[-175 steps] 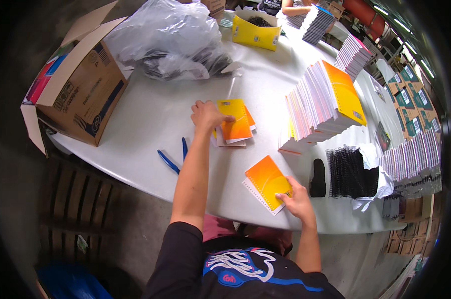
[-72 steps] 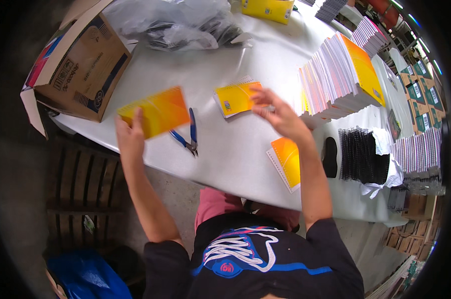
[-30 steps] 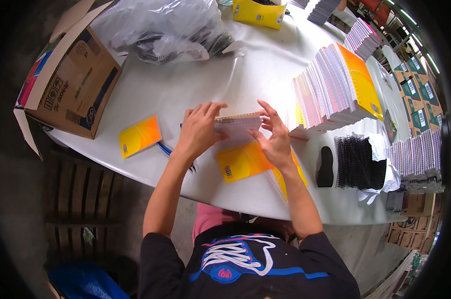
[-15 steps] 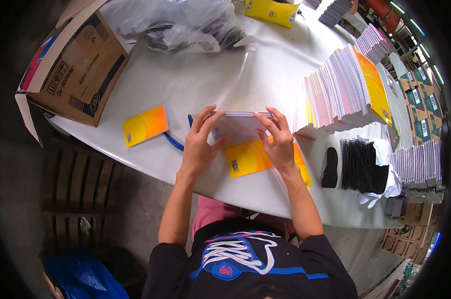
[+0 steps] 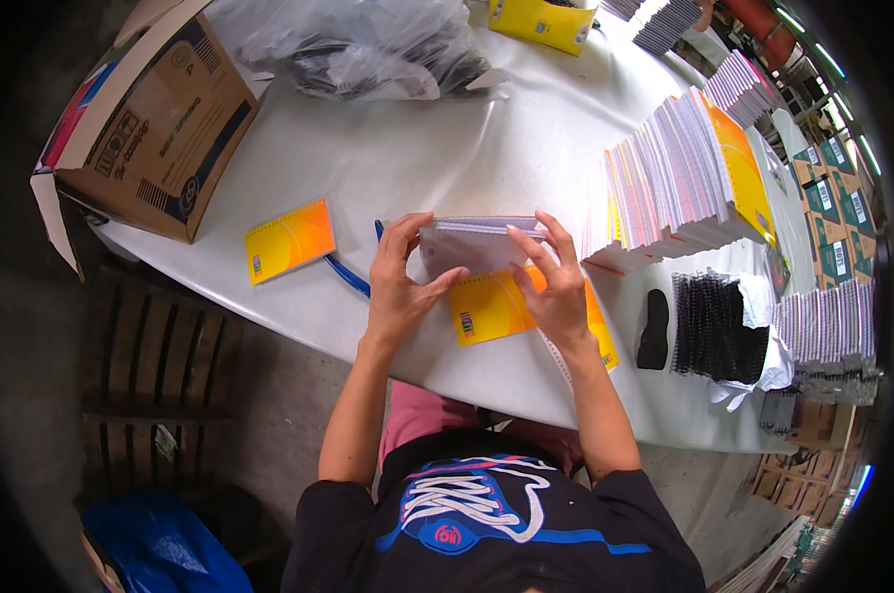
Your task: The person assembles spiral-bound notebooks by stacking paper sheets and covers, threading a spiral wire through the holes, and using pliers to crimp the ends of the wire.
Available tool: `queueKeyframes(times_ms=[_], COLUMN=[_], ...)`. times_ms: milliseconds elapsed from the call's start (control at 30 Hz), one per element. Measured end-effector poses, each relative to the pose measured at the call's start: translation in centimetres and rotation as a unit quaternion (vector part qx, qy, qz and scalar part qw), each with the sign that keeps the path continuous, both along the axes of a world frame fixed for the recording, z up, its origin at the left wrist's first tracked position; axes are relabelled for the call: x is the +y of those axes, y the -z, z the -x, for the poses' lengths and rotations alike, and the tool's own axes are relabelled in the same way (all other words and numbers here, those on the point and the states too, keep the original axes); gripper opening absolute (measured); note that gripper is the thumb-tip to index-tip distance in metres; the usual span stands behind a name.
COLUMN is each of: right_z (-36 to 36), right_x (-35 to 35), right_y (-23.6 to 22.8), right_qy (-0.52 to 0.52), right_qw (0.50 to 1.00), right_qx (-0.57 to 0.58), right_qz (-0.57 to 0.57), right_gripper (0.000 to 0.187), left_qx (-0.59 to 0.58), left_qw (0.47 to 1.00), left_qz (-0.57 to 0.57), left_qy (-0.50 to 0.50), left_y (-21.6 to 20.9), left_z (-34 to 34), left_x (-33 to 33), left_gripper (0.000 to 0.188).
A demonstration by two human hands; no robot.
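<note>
Between my two hands a block of white notebook pages (image 5: 474, 253) stands on its edge, its face toward me. My left hand (image 5: 404, 282) grips its left end, fingers over the top edge and thumb stretched out low in front. My right hand (image 5: 557, 296) holds the right end, fingertips at the upper corner. Below the block lies a yellow-orange notebook cover (image 5: 491, 308), partly hidden by my right hand and wrist. Further left rests a yellow-orange notebook (image 5: 291, 242) with a row of holes along its top edge.
A blue strap or cord (image 5: 348, 275) lies by my left hand. Tall stacks of notebooks (image 5: 664, 173), black spiral coils (image 5: 721, 326) and a dark flat piece (image 5: 653, 331) are at right. An open carton (image 5: 160, 138), plastic bags (image 5: 368, 54) and a yellow box (image 5: 544, 22) stand farther back.
The page block has tilted slightly, showing more of its face below the top edge. My right fingers have shifted a little on the corner, and my left thumb has straightened.
</note>
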State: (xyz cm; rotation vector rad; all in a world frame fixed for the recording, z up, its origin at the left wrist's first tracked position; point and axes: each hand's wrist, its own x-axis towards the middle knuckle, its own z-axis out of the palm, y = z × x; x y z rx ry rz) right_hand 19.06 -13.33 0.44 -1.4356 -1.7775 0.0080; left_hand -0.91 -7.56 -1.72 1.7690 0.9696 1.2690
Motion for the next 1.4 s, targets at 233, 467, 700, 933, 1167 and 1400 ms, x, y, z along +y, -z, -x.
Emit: queueKeyframes(times_ms=[233, 467, 700, 933, 1167, 1400], right_z=[0.2, 0.3, 0.4, 0.3, 0.3, -0.7], right_x=[0.9, 1.8, 2.0, 2.5, 2.9, 5.8], right_y=[-2.0, -3.2, -3.9, -4.3, -4.8, -4.8], right_qy=[0.027, -0.028, -0.041, -0.061, -0.074, 0.012], right_qw=[0.999, 0.988, 0.984, 0.982, 0.978, 0.965], right_qx=[0.019, 0.116, 0.128, 0.127, 0.128, -0.032], right_qz=[0.043, 0.102, 0.117, 0.125, 0.146, 0.261], right_gripper=[0.029, 0.014, 0.014, 0.016, 0.021, 0.024], left_qx=[-0.14, -0.205, -0.186, -0.203, -0.186, -0.195], left_qw=[0.982, 0.964, 0.964, 0.959, 0.971, 0.965], left_qz=[0.113, 0.163, 0.191, 0.196, 0.149, 0.103], left_qy=[-0.055, -0.035, -0.018, -0.018, -0.023, -0.144], left_y=[0.0, 0.2, 0.0, 0.0, 1.2, 0.4], left_z=[-1.4, -2.4, -2.2, -2.2, -2.3, -3.5], left_x=[-0.3, -0.3, -0.5, -0.5, -0.5, -1.2], left_gripper=[0.047, 0.035, 0.038, 0.046, 0.054, 0.046])
